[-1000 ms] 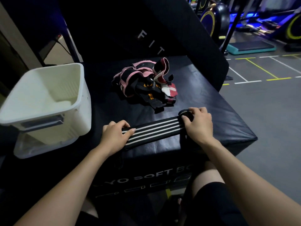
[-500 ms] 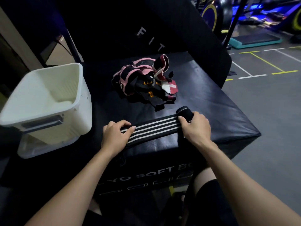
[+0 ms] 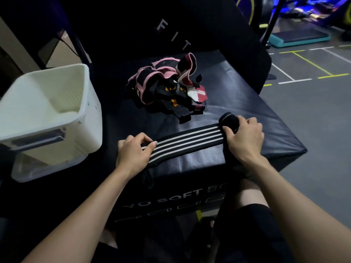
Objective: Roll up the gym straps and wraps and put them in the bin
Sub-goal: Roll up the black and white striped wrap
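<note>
Both hands [image 3: 245, 141] [image 3: 133, 154] grip the striped wrap [image 3: 184, 142] on a black soft box [image 3: 237, 95], gym floor [image 3: 313, 114] beside.

bin [image 3: 57, 111]: left edge cut off | pile [image 3: 167, 88]: straps indistinguishable

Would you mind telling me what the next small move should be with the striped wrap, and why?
Probably the right hand should turn the rolled end another turn toward the left hand, which pins the flat end. Most of the striped wrap lies unrolled across the black soft box, so it is not ready for the white bin.
</note>
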